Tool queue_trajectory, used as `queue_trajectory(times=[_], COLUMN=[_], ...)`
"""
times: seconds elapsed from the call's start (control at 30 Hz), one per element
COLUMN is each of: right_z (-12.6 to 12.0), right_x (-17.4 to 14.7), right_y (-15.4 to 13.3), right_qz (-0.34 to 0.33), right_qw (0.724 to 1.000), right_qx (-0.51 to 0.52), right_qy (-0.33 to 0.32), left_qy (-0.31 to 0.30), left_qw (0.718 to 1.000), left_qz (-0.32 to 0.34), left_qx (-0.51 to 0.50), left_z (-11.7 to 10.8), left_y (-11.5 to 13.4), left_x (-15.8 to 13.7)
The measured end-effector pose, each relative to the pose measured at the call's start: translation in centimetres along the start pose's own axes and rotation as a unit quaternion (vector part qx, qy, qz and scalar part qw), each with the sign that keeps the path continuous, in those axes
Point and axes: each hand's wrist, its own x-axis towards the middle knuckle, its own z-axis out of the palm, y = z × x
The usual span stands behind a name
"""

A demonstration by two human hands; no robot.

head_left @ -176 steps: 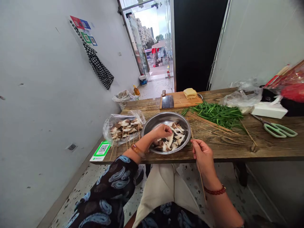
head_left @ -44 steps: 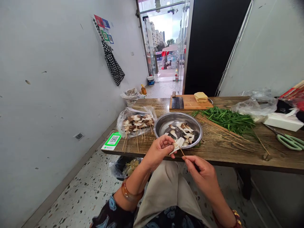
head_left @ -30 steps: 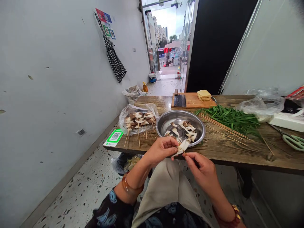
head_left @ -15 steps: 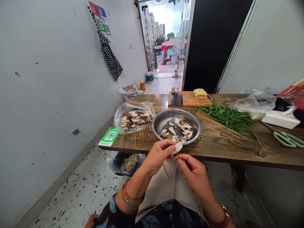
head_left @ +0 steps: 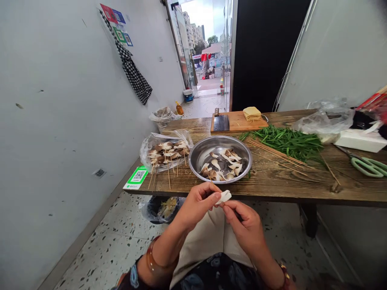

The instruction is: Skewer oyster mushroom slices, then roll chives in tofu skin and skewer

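Steel bowl [head_left: 202, 154] is cradling loose mushrooms [head_left: 234, 165]

The left hand [head_left: 201, 201] is pinching a white mushroom piece [head_left: 224, 197] between thumb and fingers, just off the near edge of the wooden table [head_left: 287, 185]. At its right side the right hand [head_left: 246, 225] is pinching a skewer [head_left: 211, 181], most of which the fingers are hiding; its tip is peeking out above the left hand.

Just beyond the hands, the bowl is sitting on the table, its brown-capped, pale-stemmed pieces spreading over the middle, near and right parts. Left of it, a clear plastic bag [head_left: 147, 144] is holding skewered mushrooms [head_left: 169, 155], their sticks jutting out toward the near edge. Below the table on the left, a black bin [head_left: 153, 203] with a clear liner is containing yellowish scraps [head_left: 167, 206].

Farther back, a cutting board [head_left: 237, 125] is carrying a cleaver [head_left: 221, 123] on its left and a stack of yellow sheets [head_left: 252, 114] on its right. Green leaves [head_left: 287, 141] and spare sticks [head_left: 275, 154] are lying right of the bowl.
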Motion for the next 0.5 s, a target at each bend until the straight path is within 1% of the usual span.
queue_trajectory(times=[0.07, 0.13, 0.2, 0.23, 0.27, 0.3, 0.37, 0.43, 0.5], right_z=[-0.6, -1.3, -2.0, -2.3, -2.6, -2.8, -3.2, -3.5, -3.7], right_x=[-0.1, -0.3, -0.5, -0.6, -0.7, -0.8, -0.9, -1.0, -1.0], right_y=[0.4, 1.2, 2.0, 2.3, 2.7, 2.9, 3.1, 3.1, 3.1], right_qz=[0.017, 0.057, 0.109, 0.132, 0.15, 0.163, 0.179, 0.188, 0.192], right_qw=[1.0, 0.997, 0.989, 0.983, 0.976, 0.97, 0.96, 0.956, 0.955], right_qx=[0.005, 0.027, 0.074, 0.102, 0.13, 0.155, 0.191, 0.206, 0.206], right_qy=[0.02, 0.045, 0.068, 0.078, 0.087, 0.093, 0.1, 0.096, 0.089], left_qy=[-0.001, 0.028, 0.063, 0.07, 0.061, 0.039, -0.011, -0.061, -0.106], left_qw=[0.999, 0.993, 0.975, 0.958, 0.937, 0.912, 0.855, 0.796, 0.745], left_qz=[0.022, 0.059, 0.107, 0.126, 0.139, 0.15, 0.164, 0.152, 0.14], left_qx=[0.049, 0.101, 0.187, 0.246, 0.314, 0.38, 0.492, 0.582, 0.644], left_z=[-0.5, -1.3, -2.1, -2.5, -2.8, -2.9, -3.0, -2.6, -2.1], left_y=[1.1, 2.0, 2.5, 2.5, 2.5, 2.4, 2.1, 1.6, 1.2], left_x=[0.7, 2.1, 4.4, 5.7, 7.0, 8.4, 10.9, 12.9, 14.2])
